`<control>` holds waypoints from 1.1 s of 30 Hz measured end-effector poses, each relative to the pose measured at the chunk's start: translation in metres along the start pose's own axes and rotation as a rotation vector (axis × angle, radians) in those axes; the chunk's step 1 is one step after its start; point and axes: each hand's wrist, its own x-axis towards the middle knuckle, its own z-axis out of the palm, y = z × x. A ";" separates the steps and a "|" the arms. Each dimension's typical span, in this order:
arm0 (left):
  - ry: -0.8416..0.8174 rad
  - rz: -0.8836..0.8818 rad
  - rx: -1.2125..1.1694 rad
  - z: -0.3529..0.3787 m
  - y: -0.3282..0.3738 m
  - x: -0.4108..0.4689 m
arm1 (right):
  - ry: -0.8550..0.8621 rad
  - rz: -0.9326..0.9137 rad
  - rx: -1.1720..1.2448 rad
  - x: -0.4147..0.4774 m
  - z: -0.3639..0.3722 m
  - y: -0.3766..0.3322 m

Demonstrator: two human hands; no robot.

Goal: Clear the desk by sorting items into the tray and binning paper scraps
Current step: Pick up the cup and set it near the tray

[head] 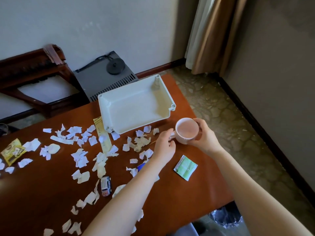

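Observation:
A pale pink mug (pixel 186 130) sits just in front of the white tray (pixel 136 114) near the desk's right edge. My right hand (pixel 205 136) wraps the mug's right side. My left hand (pixel 164 143) touches its handle on the left, fingers curled at it. The tray holds nothing. Torn white paper scraps (pixel 81 157) lie scattered over the brown desk (pixel 204 184). A bin with a plastic liner (pixel 226 218) stands on the floor below the desk's right corner.
On the desk lie a green sachet (pixel 185 167), a yellow sachet (pixel 12 151), a ruler (pixel 102 135), a toy car (pixel 106 185), and a blue item (pixel 141 166) partly under my left arm. A grey box (pixel 105 80) and a wooden stand (pixel 34 77) stand behind the desk.

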 end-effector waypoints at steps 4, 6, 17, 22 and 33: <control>-0.037 0.020 0.041 0.006 -0.009 0.002 | 0.028 -0.040 0.007 -0.004 0.006 0.002; -0.033 0.032 0.062 0.008 -0.011 0.003 | 0.029 -0.030 0.007 -0.003 0.006 0.005; -0.047 0.014 0.187 -0.010 -0.020 -0.002 | 0.320 0.000 -0.232 -0.024 0.021 0.009; -0.033 0.095 0.310 -0.049 -0.055 -0.026 | 0.344 -0.179 -0.364 -0.055 0.053 0.001; 0.053 0.098 0.494 -0.122 -0.140 -0.086 | -0.123 0.077 -0.496 -0.097 0.157 -0.045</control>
